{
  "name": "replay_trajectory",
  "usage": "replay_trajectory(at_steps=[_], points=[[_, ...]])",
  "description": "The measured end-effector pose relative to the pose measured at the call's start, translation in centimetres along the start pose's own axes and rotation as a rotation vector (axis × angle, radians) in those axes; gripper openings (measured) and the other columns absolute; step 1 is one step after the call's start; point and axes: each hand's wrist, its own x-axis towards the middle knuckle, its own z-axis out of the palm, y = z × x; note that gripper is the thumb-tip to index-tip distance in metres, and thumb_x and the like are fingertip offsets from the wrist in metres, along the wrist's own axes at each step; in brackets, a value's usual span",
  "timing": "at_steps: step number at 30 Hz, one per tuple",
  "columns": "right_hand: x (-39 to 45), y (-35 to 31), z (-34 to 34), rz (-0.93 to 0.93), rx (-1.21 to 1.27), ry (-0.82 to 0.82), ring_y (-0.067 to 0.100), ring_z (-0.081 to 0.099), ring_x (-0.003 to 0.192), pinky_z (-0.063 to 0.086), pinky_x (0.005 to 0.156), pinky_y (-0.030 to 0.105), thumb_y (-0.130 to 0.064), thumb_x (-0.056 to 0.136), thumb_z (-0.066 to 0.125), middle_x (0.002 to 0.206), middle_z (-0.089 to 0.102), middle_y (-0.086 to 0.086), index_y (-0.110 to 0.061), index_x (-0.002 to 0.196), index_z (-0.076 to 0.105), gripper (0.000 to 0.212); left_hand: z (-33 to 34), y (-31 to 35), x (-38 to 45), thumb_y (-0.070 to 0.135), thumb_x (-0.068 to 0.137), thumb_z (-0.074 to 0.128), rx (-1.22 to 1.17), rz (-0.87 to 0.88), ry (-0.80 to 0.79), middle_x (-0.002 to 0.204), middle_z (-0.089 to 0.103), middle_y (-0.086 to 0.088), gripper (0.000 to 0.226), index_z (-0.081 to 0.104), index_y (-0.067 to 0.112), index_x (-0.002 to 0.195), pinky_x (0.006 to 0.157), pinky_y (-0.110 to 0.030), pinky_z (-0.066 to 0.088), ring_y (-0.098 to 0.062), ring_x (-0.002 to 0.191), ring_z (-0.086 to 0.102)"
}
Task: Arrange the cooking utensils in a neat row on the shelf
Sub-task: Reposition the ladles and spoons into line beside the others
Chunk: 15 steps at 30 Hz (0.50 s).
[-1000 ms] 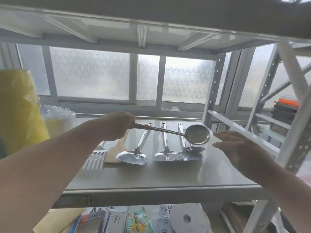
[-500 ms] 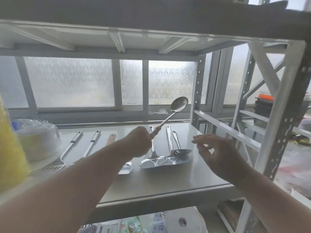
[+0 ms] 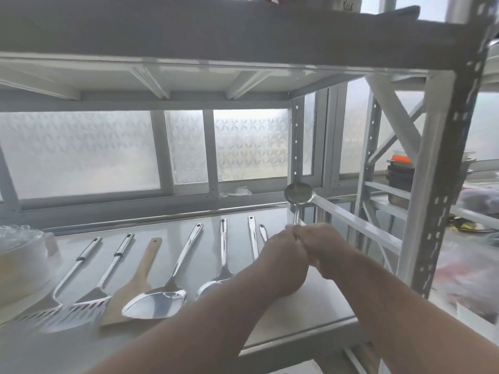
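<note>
both hands meet over the right end of the shelf (image 3: pixel 310 314), knuckles touching, and hold one ladle (image 3: pixel 299 196) upright between them. the left hand (image 3: pixel 280 263) is curled into a fist low on the handle, and the right hand (image 3: pixel 328 249) has its fingers folded round the handle just above it, so the thin stem rises from the two fists and the round bowl stands above them, in front of the shelf's back corner post (image 3: pixel 296 141). on the shelf to the left of the hands, the other tools lie side by side with handles pointing toward the window (image 3: pixel 81 149): two slotted turners (image 3: pixel 78 268) at the far left, then a wooden spatula (image 3: pixel 137 282), a steel turner (image 3: pixel 167 287), and a big spoon (image 3: pixel 222 255) whose bowl is partly hidden by the left forearm. two more thin handles (image 3: pixel 252 236) show just behind the left hand. a stack of clear plastic lids (image 3: pixel 19 236) sits at the shelf's left edge.
</note>
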Motion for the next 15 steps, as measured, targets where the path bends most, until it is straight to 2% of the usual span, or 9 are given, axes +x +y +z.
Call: replay_trajectory(at_steps=[3,5,6,8,10,12,15], points=[[1.4,-0.5,-1.4,0.009,-0.075,0.026,0.019,0.046,0.043,0.039,0.045,0.024,-0.01,0.088,0.075,0.053,0.051,0.007,-0.008,0.058,0.058,0.034,0.2,-1.1,0.3,0.049,0.109,0.042,0.124,0.153,0.018,0.117,0.064,-0.007,0.043,0.06,0.014,0.126,0.094,-0.041,0.051,-0.029,0.113,0.063],[2.3,-0.7,-2.0,-0.005,-0.182,0.053,0.018,0.049,0.038,0.038,0.042,0.023,-0.009,0.088,0.073,0.054,0.06,0.009,-0.003,0.06,0.063,0.03,-0.1,-2.0,0.5,0.064,0.105,0.039,0.319,0.204,0.011,0.115,0.059,-0.002,0.053,0.065,0.02,0.122,0.089,-0.041,0.051,-0.025,0.109,0.062],[2.9,-0.8,-2.2,-0.015,-0.214,0.067,0.017,0.051,0.038,0.038,0.04,0.023,-0.009,0.088,0.073,0.06,0.067,0.012,0.003,0.067,0.068,0.025,-0.3,-2.4,0.5,0.064,0.104,0.039,0.407,0.224,0.024,0.115,0.06,-0.001,0.055,0.067,0.021,0.122,0.089,-0.042,0.051,-0.025,0.109,0.061],[3.9,-0.5,-2.2,-0.033,-0.277,0.074,0.015,0.053,0.037,0.039,0.038,0.022,-0.011,0.088,0.073,0.067,0.073,0.013,0.009,0.08,0.073,0.021,-0.4,-3.1,0.9,0.053,0.103,0.044,0.511,0.278,0.087,0.112,0.06,0.0,0.044,0.07,0.02,0.117,0.094,-0.041,0.051,-0.024,0.11,0.06],[4.8,0.4,-2.1,-0.038,-0.345,0.06,0.014,0.053,0.04,0.044,0.045,0.027,-0.016,0.086,0.074,0.065,0.074,0.009,0.006,0.081,0.075,0.023,-0.2,-3.8,1.2,0.046,0.097,0.037,0.566,0.285,0.137,0.108,0.057,0.002,0.044,0.07,0.022,0.113,0.097,-0.039,0.048,-0.023,0.109,0.058],[5.3,1.4,-2.1,-0.035,-0.381,0.071,0.017,0.057,0.046,0.05,0.05,0.033,-0.022,0.081,0.076,0.066,0.075,0.006,-0.003,0.078,0.077,0.02,0.2,-4.4,1.5,0.049,0.089,0.028,0.552,0.257,0.154,0.112,0.058,0.005,0.056,0.068,0.027,0.121,0.099,-0.038,0.046,-0.021,0.112,0.057],[6.0,2.4,-2.4,-0.052,-0.364,0.085,0.017,0.055,0.045,0.046,0.048,0.029,-0.023,0.079,0.082,0.057,0.066,0.002,-0.006,0.077,0.076,0.018,0.6,-5.2,1.8,0.045,0.095,0.036,0.484,0.197,0.086,0.127,0.059,0.009,0.048,0.062,0.029,0.131,0.106,-0.039,0.044,-0.019,0.124,0.054]])
